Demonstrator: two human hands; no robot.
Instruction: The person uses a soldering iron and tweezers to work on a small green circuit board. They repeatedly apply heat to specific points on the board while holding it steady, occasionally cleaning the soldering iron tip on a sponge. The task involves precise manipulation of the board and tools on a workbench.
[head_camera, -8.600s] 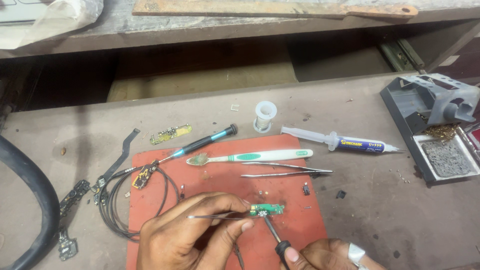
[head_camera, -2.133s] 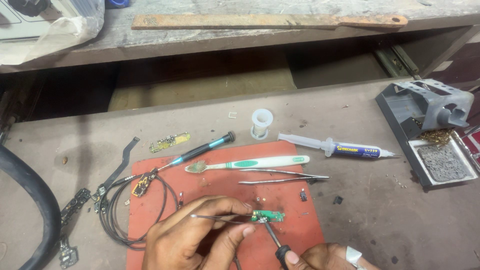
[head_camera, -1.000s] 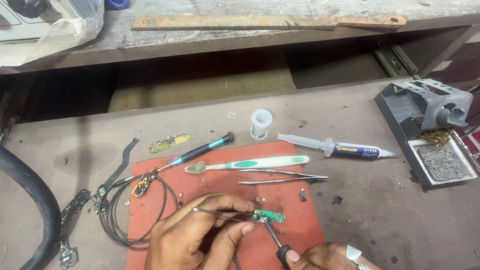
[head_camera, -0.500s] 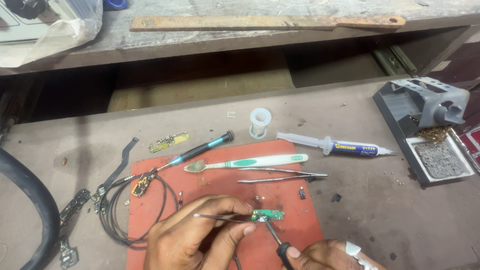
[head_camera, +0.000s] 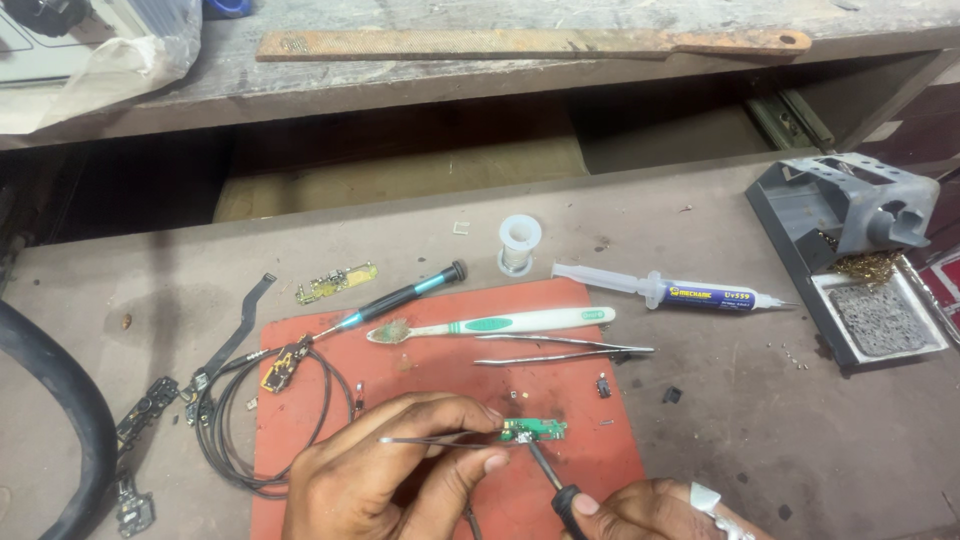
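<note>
Left hand (head_camera: 390, 480) grip pinching tweezers (head_camera: 440, 439) on small green circuit board (head_camera: 533, 430), right hand (head_camera: 650, 510) grip closed on soldering iron (head_camera: 550, 478) – tip touching board

Left hand (head_camera: 385, 475) low at centre, fingers pinched together; right hand (head_camera: 655, 510) beside it, curled closed, ring-bearing

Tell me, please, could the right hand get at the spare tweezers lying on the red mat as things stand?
Probably not at once: the right hand holds a tool, though the mat up to the spare tweezers is nearly bare.
</note>
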